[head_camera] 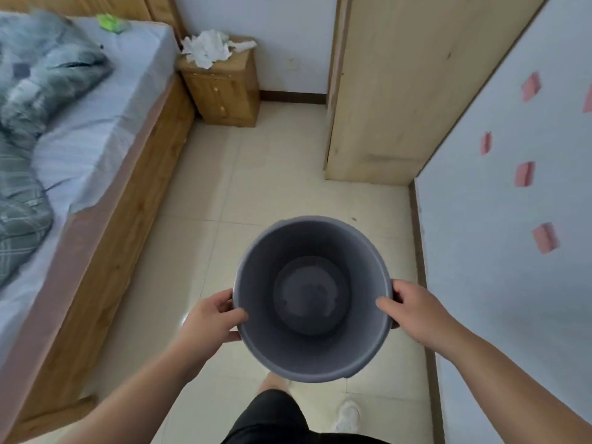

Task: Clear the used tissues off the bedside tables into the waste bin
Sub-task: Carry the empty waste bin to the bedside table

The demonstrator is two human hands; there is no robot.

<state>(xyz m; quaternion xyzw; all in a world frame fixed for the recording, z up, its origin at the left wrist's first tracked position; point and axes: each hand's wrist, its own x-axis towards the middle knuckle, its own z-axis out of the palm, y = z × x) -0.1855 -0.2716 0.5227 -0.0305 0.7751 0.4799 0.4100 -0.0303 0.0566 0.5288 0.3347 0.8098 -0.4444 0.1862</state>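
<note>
I hold a grey round waste bin [256, 261] in front of me above the tiled floor, and its inside looks empty. My left hand [211, 318] grips its left rim, with the thumb over the edge. On the opposite rim my right hand [416, 312] grips the same way. Far ahead, a heap of crumpled white tissues [209, 46] covers the top of a small wooden bedside table [224, 91] beside the bed. Some tissues hang over its front edge.
A wooden-framed bed [105, 200] with white sheet and grey-green bedding runs along the left. A tall light-wood wardrobe [390, 91] stands on the right, then a white wall [499, 219] with pink patches. Tiled floor [256, 174] lies between them, leading to the bedside table.
</note>
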